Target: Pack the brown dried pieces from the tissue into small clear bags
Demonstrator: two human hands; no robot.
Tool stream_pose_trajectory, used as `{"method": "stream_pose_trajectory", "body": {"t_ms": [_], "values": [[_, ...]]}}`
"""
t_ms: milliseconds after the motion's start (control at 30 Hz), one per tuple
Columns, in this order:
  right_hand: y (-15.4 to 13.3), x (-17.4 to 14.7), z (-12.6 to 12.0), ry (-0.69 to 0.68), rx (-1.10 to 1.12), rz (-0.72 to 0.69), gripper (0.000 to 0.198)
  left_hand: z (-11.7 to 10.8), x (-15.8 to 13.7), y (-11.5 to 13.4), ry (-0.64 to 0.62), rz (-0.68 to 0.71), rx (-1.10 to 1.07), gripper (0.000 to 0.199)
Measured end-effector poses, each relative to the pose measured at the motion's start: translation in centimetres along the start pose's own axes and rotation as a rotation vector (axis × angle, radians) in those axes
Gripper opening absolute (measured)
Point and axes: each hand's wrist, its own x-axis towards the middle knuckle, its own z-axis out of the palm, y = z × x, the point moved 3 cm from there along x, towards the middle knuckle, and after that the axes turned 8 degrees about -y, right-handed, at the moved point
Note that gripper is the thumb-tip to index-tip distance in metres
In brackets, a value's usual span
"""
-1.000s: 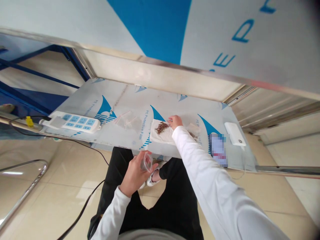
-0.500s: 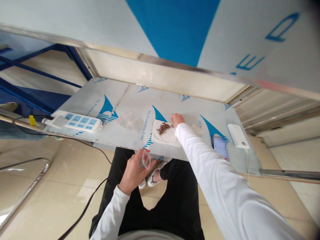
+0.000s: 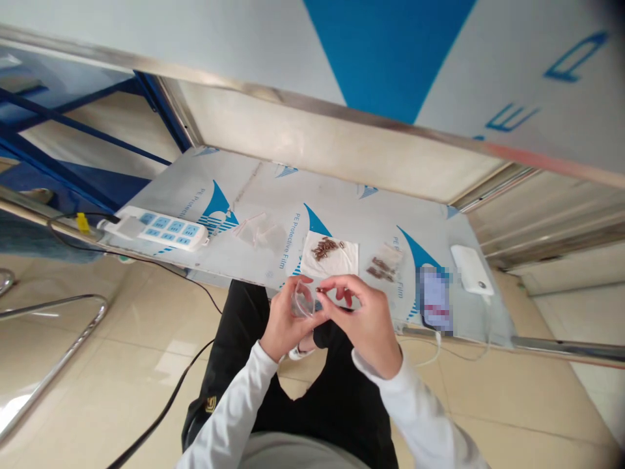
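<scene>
Pinching a small brown piece (image 3: 319,290) between thumb and forefinger of the right hand (image 3: 371,319), right up by the rim of a clear cup (image 3: 303,301). Curled around that cup with the left hand (image 3: 288,322). Both out above the black trousers (image 3: 244,306), just off the near edge of the desk (image 3: 327,195). Impossible to tell whether touching, hand to hand.

Delicate stuff now! Go light on the cup: probably thin plastic, likely to give under a squeeze. Pinch the piece by its sides, snug but not hard; being so tiny, quite apt to roll. Brace hand against hand for steadiness, and stay clear of the gap by the near edge, with only floor (image 3: 156,312) below.

Up on the desk, by the middle of that edge: a heap of brown pieces (image 3: 323,249) on a white cloth (image 3: 344,262). To the right, clear bags with brown contents (image 3: 383,264), then a blurred phone (image 3: 436,299) by the near edge. Over toward the near left corner, a power strip (image 3: 170,229).
</scene>
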Motion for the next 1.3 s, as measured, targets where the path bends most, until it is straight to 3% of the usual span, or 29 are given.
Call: {"method": "stream_pose_trajectory", "body": {"t_ms": [100,333,433,533,633,667,800,967,1300], "values": [[-1.6,-2.1,0.1,-0.013,-0.031,0.018,0.010,0.9,0.3,1.3,-0.030,0.046,-0.006,0.041],[-2.0,-2.2,-0.6,-0.141,-0.320,-0.102,0.015,1.6,0.4,3.0,-0.059,0.120,0.096,0.019],[-1.7,-2.0,-0.5,-0.216,-0.254,-0.176,0.019,1.4,0.3,2.6,-0.026,0.097,0.121,0.020],[1.9,0.3,-0.8,-0.139,-0.109,-0.120,0.020,0.9,0.1,1.8,0.028,0.044,0.157,0.019],[8.6,4.9,-1.1,0.035,-0.289,0.127,0.020,0.2,-0.3,1.2,0.075,0.010,0.188,0.018],[10.9,6.6,-0.8,-0.008,-0.419,0.229,0.020,0.1,-0.5,1.0,0.081,0.007,0.191,0.018],[16.6,11.2,0.6,-0.077,-0.558,0.297,0.020,-0.6,-1.2,0.2,0.082,-0.029,0.200,0.018],[18.3,12.1,1.9,-0.139,-0.680,0.339,0.019,-1.2,-1.3,-0.5,0.095,-0.072,0.199,0.020],[18.9,12.8,2.2,-0.064,-0.712,0.420,0.020,-1.2,-1.0,-0.8,0.085,-0.060,0.201,0.020]]}}
